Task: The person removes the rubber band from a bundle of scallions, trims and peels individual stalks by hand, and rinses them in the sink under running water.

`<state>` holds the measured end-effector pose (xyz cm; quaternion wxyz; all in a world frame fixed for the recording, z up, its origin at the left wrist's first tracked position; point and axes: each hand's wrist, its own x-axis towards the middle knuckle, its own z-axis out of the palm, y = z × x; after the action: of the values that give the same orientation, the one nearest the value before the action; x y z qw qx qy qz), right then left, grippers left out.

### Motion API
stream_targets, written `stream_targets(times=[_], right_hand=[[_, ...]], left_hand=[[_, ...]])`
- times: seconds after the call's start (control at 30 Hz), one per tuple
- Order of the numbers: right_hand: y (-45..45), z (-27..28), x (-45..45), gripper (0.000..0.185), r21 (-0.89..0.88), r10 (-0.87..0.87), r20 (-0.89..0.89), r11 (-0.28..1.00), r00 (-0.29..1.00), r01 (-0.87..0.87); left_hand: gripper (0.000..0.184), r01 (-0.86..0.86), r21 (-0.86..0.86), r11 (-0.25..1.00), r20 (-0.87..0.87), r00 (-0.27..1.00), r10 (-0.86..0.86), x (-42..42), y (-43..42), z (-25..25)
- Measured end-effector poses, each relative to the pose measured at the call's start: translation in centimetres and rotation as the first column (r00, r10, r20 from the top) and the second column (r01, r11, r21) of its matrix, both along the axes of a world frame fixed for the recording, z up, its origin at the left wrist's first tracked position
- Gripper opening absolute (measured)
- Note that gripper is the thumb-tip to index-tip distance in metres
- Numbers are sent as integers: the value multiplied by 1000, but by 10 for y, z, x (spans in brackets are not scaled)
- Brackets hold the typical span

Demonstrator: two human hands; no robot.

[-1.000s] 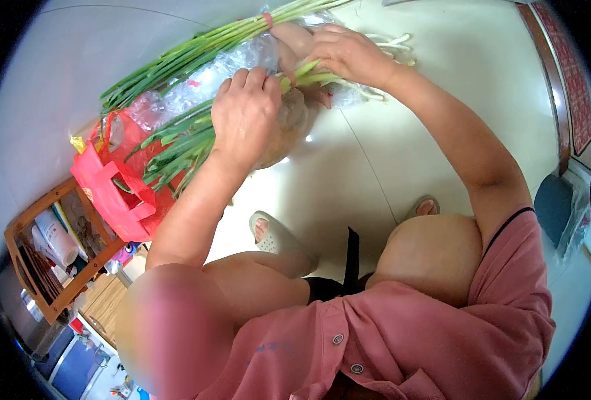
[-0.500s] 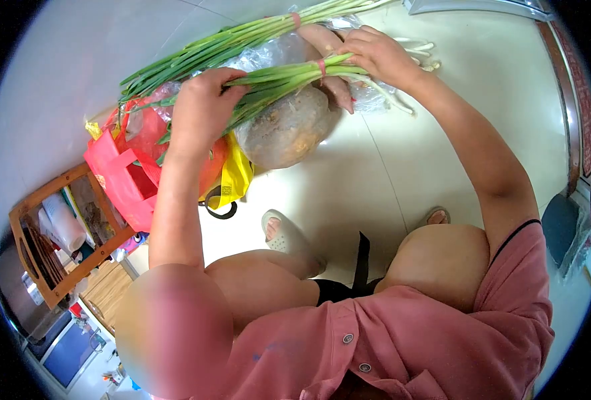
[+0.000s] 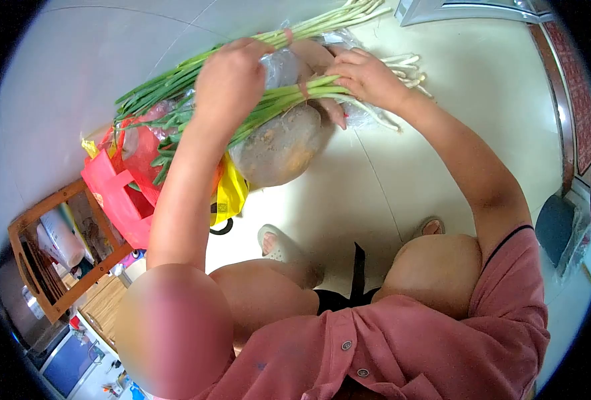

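My right hand (image 3: 367, 79) is closed around the near bunch of green onions (image 3: 279, 100), close to its white root ends, just past a pink band. Off that bunch, my left hand (image 3: 232, 77) is curled over the far bunch of green onions (image 3: 169, 83), which also has a pinkish band. Its fingertips are mostly hidden, so what they grip is unclear. Under the near bunch sits a cloudy plastic bag (image 3: 279, 150) with a rounded brownish content. Pinkish, long pieces (image 3: 312, 57) lie between the two bunches, next to crumpled clear plastic.
A red bag (image 3: 119, 193) and a yellow bag (image 3: 231, 193) stand on the floor at the left. Beyond them is a wooden rack (image 3: 62, 253) with a white roll. A tiled wall runs behind the vegetables. A metal-framed door edge (image 3: 455, 12) is at the upper right.
My left hand has let go of the near bunch's green part and moved up and right to the far bunch. My right hand stays on the near bunch, slightly lower in view.
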<state>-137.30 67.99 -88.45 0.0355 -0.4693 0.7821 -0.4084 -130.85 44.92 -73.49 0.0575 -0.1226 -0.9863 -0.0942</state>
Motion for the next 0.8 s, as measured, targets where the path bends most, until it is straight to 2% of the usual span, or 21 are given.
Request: stream_targets(times=[0.03,0.1,0.13,0.23,0.33,0.43,0.53,0.63,0.73,0.8], right_hand=[[1,1,0,27,-12,-9,-30,1000,1000,9],[4,8,7,31,-38,-36,-84,999,996,33],[7,13,10,40,24,-34,-100,999,994,37],[13,30,18,42,-6,-94,-206,995,974,95],[23,38,19,40,-11,-101,-159,995,982,100],[35,37,19,35,-12,-153,-112,988,982,153],[47,33,13,31,13,-214,-17,977,977,214],[48,39,2,29,-33,-292,-2,956,956,292],[41,48,-9,28,-145,-367,-56,923,928,356],[35,69,-14,27,-243,-370,-114,910,922,335]], left_hand=[[24,19,-55,998,-31,999,-21,-15,-3,-23],[28,21,-315,949,90,996,8,-45,-18,-59],[28,21,-428,904,116,993,32,-57,-22,-72],[30,-3,-565,825,280,940,195,-82,-25,-100],[23,-6,-617,787,259,943,210,-87,-23,-110],[26,-38,-619,785,283,921,268,-88,-18,-99],[26,-269,-494,827,242,871,427,-71,2,-63],[23,-202,-554,808,120,941,318,-45,6,-26],[22,-133,-434,891,-109,989,95,-3,5,1],[23,-120,-389,914,-161,985,61,21,10,16]])
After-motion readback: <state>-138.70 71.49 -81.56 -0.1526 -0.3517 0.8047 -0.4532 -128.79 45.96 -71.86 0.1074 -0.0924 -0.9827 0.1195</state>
